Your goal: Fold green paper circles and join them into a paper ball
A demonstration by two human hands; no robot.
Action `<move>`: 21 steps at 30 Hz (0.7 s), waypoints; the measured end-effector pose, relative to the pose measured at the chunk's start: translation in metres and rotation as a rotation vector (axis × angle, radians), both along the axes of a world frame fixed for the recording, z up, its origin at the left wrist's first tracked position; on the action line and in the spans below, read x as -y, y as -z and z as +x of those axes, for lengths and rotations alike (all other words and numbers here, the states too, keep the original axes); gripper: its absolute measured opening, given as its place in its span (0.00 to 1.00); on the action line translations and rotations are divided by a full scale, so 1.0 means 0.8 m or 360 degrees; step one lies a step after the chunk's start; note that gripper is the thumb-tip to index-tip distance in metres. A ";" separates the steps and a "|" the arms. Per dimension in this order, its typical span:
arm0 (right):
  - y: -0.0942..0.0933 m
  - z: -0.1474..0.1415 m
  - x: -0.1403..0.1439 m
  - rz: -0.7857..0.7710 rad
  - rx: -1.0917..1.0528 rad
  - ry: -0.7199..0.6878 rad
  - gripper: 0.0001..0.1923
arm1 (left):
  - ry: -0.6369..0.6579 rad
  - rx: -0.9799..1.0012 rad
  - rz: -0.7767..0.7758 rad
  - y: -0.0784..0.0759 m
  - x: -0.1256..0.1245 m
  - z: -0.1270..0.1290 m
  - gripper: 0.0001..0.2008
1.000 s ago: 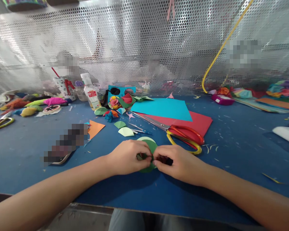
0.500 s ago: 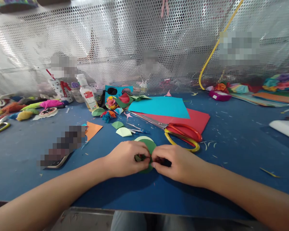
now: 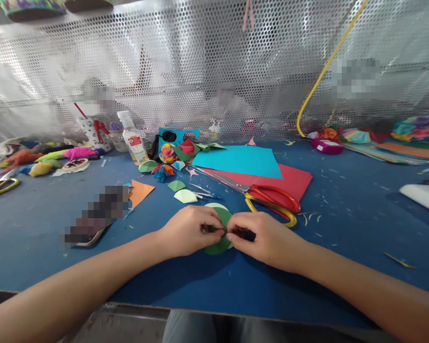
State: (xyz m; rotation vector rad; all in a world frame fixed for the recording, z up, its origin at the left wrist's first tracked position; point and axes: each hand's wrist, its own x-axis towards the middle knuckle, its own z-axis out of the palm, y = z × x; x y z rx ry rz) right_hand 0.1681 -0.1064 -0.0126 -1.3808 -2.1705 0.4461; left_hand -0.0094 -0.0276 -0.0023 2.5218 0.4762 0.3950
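Both hands meet over the blue table, working on green paper discs, a dark green one with pale green edges showing behind it. My left hand is closed, thumb and fingertips pinching the dark green paper near its middle. From the other side, my right hand pinches at the same spot, its fingertips almost touching the left ones. The fingers hide what exactly lies between them. Just beyond the right hand lie large scissors with red and yellow handles. Pale green and dark green folded paper pieces rest beyond the left hand.
A turquoise sheet overlaps a red sheet under the scissors. To the left are a phone, orange paper, a glue bottle and a cup. A perforated metal panel stands behind the table.
The view has shifted slightly. The fingertips have moved a little on the green paper, and more of the dark green disc shows below the left hand. Both hands keep their pinch.
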 end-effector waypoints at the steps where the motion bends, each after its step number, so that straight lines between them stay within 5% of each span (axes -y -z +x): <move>1: 0.000 0.000 0.000 0.0001 0.0002 0.0004 0.05 | -0.0002 0.0007 -0.0010 0.000 0.000 0.000 0.07; 21: -0.002 -0.002 -0.001 0.0009 -0.0023 0.0023 0.05 | -0.0052 0.0107 -0.0145 -0.003 -0.001 -0.002 0.05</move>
